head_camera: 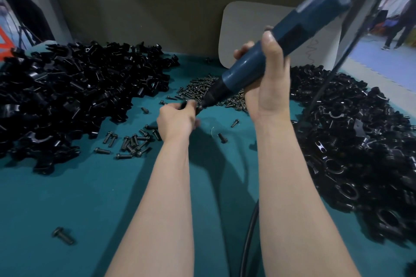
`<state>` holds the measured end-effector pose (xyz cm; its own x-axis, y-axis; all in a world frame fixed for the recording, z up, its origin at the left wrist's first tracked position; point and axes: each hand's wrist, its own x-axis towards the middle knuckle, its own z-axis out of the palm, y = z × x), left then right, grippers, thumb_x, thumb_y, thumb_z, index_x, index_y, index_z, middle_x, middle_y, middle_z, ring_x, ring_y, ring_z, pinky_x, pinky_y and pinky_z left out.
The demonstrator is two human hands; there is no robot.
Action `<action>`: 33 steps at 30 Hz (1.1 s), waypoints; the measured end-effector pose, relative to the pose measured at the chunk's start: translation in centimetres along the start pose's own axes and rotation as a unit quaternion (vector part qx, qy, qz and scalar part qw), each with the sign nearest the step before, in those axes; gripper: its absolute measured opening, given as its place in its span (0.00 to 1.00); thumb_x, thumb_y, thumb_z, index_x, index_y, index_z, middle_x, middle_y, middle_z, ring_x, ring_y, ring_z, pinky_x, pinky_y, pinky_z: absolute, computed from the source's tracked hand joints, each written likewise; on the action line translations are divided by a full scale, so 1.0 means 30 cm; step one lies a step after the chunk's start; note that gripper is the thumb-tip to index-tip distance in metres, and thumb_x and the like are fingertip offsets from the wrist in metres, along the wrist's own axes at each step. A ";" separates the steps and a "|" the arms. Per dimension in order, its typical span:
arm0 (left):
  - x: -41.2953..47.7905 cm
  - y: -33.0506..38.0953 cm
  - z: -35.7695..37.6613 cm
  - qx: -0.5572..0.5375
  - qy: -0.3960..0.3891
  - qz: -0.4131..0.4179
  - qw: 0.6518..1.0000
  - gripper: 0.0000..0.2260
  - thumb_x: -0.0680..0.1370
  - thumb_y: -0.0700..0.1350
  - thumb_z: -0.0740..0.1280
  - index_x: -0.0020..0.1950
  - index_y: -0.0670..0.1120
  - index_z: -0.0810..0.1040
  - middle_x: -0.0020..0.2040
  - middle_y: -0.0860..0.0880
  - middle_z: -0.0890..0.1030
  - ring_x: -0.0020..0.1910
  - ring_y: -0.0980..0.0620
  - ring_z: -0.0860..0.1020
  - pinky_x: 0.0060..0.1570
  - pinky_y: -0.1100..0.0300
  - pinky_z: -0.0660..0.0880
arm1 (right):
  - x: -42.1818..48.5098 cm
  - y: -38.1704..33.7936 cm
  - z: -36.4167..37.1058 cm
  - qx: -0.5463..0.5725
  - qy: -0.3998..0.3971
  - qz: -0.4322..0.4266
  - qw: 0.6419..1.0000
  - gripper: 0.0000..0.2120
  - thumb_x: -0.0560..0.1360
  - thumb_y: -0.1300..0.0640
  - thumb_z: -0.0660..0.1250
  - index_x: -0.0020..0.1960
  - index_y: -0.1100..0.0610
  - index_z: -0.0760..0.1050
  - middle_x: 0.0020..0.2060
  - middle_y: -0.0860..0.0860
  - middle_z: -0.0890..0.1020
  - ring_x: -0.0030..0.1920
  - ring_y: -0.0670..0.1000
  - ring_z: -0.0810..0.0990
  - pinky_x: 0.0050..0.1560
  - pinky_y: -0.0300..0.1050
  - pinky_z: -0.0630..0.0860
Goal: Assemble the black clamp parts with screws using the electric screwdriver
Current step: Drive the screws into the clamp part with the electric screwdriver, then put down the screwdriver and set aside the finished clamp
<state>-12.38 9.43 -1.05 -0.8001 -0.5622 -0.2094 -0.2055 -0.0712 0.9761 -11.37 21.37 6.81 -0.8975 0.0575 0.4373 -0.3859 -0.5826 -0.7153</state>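
Teal table (67, 198); right hand (267, 87) grips screwdriver (310, 16).

The screwdriver (292, 36) is dark blue, clamp parts (74, 87) and screws (132, 141) black, table (90, 198) teal.

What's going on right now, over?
Left hand pinches black clamp part. Right hand grips electric screwdriver, tip at it. Loose screws around, nothing blocking.

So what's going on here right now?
A person is mid-assembly. The right hand grips the electric screwdriver, tilted with its tip down at a small black part pinched in the left hand. Heaps of black clamp parts lie on both sides of the teal table, with a pile of screws behind the hands.
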 end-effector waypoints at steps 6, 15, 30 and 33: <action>0.005 0.058 -0.045 0.250 0.019 0.128 0.960 0.12 0.79 0.48 0.62 0.40 0.45 0.81 0.40 0.46 0.82 0.44 0.44 0.81 0.40 0.58 0.75 | 0.030 -0.083 -0.066 0.089 -0.093 0.002 0.992 0.24 0.65 0.50 0.73 0.56 0.58 0.70 0.38 0.51 0.76 0.36 0.48 0.75 0.43 0.42 0.76; 0.006 0.001 -0.012 0.176 -0.036 0.102 0.978 0.15 0.81 0.47 0.61 0.36 0.44 0.75 0.42 0.42 0.84 0.46 0.42 0.83 0.49 0.51 0.80 | 0.030 -0.041 -0.158 0.044 0.179 0.163 0.969 0.25 0.73 0.39 0.66 0.58 0.58 0.70 0.44 0.53 0.78 0.40 0.50 0.81 0.37 0.43 0.79; -0.016 0.013 0.001 0.072 -0.089 0.051 0.992 0.13 0.82 0.46 0.61 0.38 0.45 0.75 0.35 0.48 0.81 0.36 0.50 0.78 0.43 0.55 0.78 | 0.046 0.066 -0.239 -0.634 0.086 0.297 0.709 0.45 0.74 0.55 0.70 0.78 0.49 0.41 0.68 0.61 0.69 0.65 0.64 0.69 0.60 0.54 0.70; -0.016 0.047 -0.025 0.307 -0.101 0.090 0.942 0.16 0.81 0.53 0.60 0.45 0.42 0.78 0.39 0.46 0.81 0.35 0.48 0.75 0.36 0.59 0.72 | 0.045 0.082 -0.227 -0.702 0.047 0.327 0.631 0.41 0.75 0.51 0.70 0.77 0.51 0.46 0.67 0.59 0.70 0.68 0.62 0.66 0.56 0.51 0.68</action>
<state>-11.87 8.97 0.47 -0.9314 -0.3470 -0.1105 -0.2933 0.5350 0.7923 -14.97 25.54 1.94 -0.9461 0.2637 -0.1881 0.3238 0.7821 -0.5324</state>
